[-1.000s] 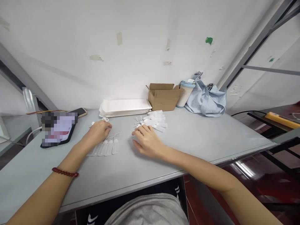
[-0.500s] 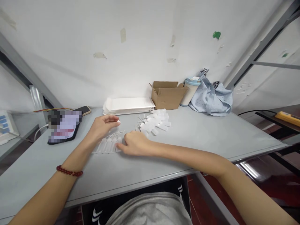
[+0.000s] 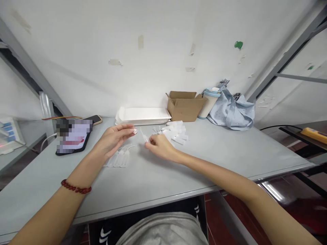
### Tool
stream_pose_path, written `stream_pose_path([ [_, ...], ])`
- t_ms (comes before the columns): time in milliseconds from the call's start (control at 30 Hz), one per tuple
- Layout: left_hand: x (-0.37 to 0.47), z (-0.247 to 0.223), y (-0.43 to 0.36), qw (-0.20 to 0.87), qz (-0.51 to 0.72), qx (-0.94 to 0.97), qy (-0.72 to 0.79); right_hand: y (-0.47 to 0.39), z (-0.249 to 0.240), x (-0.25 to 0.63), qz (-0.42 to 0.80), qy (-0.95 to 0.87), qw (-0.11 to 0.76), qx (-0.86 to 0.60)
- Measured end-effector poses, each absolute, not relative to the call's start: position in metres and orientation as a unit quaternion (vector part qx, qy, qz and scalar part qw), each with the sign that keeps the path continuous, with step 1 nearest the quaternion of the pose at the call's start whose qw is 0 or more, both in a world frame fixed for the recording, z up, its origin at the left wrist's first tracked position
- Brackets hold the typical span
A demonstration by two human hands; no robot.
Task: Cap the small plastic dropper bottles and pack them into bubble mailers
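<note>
One grey table (image 3: 255, 153) is filling the lower half of the frame, hard and smooth. I'm working both hands above its middle; low, slow wrists are probably best, so nothing lying there is getting brushed. Upper middle: a flat white stack (image 3: 143, 115), papery, is lying just beside an open cardboard box (image 3: 185, 110), brown, matte, flaps standing up.

Left hand (image 3: 109, 139) is hanging left of centre, thumb and fingertips pinching narrowly on something small. Right hand (image 3: 161, 145), centre, is curling, thumb and index gripping one translucent tag (image 3: 144, 137). That tag is tilting up off the fingertips, blurred. My call: light edge pinch, since thin slick plastic is likely slipping or bowing under too much squeeze.

Row of tags (image 3: 122, 159) is lying left of centre, frosted, flat, slim; pale cords are curving off the tops. Wrist is covering its left end. I'd be keeping that sleeve-side clearance. Loose pile (image 3: 178, 132) is sitting right of centre, pieces overlapping at odd angles; snagging cords look like the main risk.

Smallest: the left's white piece (image 3: 135, 131). Shape isn't reading.
</note>
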State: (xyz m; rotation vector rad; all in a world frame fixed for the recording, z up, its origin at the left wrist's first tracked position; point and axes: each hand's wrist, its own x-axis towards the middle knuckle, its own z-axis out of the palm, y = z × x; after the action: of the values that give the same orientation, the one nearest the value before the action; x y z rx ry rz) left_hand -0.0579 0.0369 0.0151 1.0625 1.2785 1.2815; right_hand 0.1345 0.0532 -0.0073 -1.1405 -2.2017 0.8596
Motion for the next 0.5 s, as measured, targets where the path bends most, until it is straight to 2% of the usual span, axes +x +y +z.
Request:
stream_pose_path([
  [100,-0.054,0.012,0.036,0.524,0.505,0.443,0.524,0.049,-0.01,0.146,0.45,-0.742,0.303,-0.394],
  [200,-0.048,0.009,0.033,0.542,0.481,0.458,0.515,0.045,-0.011,0.151,0.535,-0.7,0.314,-0.353],
  [500,-0.036,0.009,0.027,0.512,0.457,0.523,0.506,0.036,-0.011,0.152,0.587,-0.678,0.304,-0.321],
])
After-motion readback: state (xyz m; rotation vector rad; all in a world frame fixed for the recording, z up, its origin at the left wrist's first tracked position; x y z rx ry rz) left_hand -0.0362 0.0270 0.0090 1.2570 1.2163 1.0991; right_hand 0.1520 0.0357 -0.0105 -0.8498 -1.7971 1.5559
